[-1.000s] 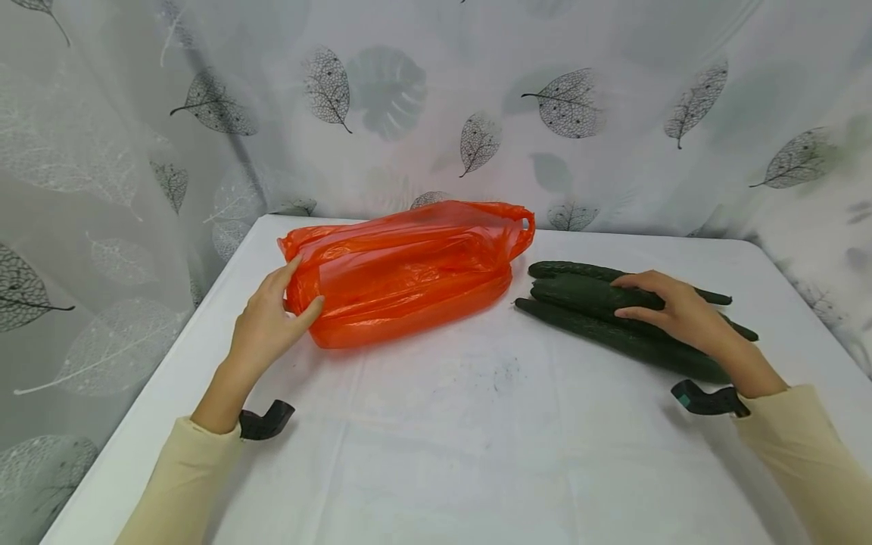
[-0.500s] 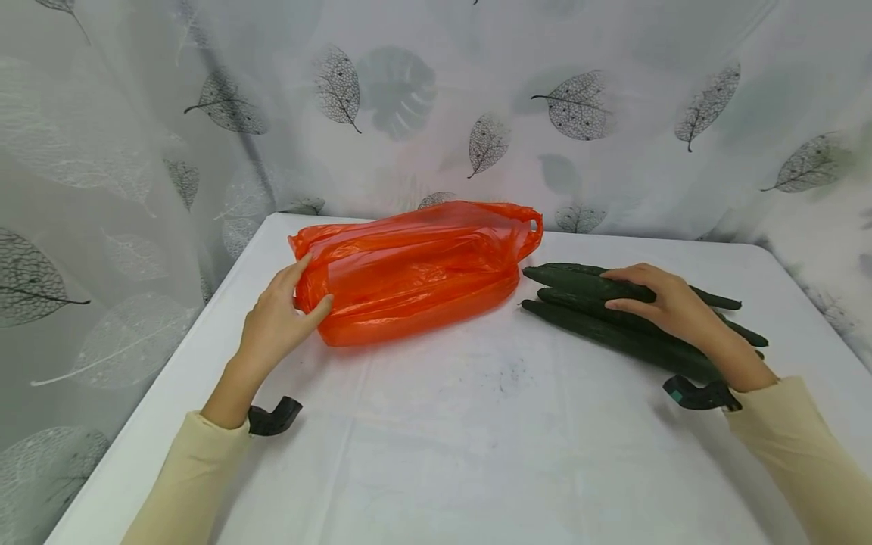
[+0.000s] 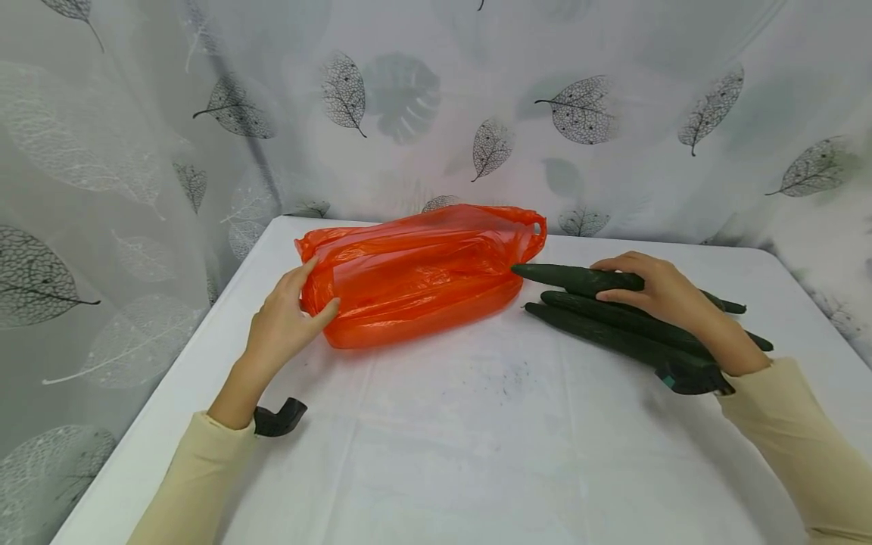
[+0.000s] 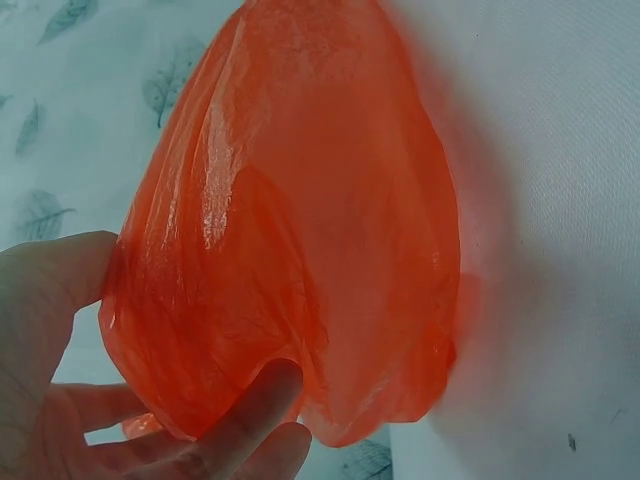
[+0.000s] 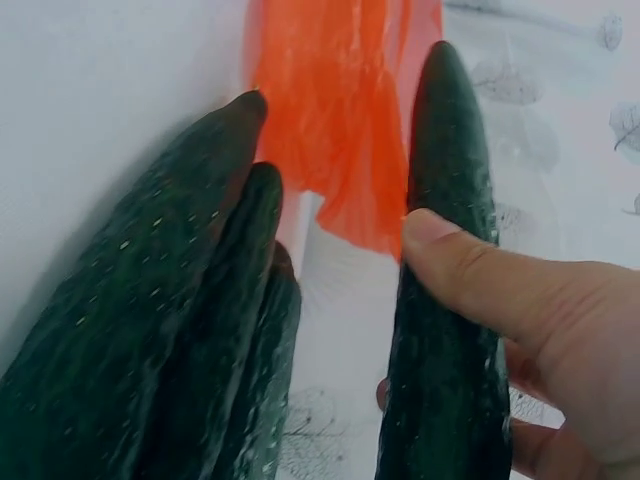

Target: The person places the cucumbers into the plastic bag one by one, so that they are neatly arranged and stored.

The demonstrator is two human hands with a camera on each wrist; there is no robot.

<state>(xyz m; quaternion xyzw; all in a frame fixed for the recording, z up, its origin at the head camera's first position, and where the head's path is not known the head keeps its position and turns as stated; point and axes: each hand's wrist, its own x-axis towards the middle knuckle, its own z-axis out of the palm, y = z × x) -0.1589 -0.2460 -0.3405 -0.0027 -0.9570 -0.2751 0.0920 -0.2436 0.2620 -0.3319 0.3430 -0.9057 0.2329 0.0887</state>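
Observation:
An orange-red plastic bag lies on its side at the back left, a handle loop at its right end. My left hand touches the bag's left end with thumb and fingers spread; in the left wrist view the fingertips press against the thin film. On the right, my right hand grips a long dark green cucumber, thumb on one side and fingers on the other. This cucumber is raised above several others, its tip in front of the bag's right end. The bag's inside is hard to make out.
The white-covered table extends towards me from the bag and cucumbers. Behind and at the left hangs a pale curtain with a leaf print. A black wrist camera sits beside the left sleeve.
My right hand has taken hold of one cucumber, lifted it slightly off the others and shifted it left, towards the bag. My left hand stays at the bag's left end.

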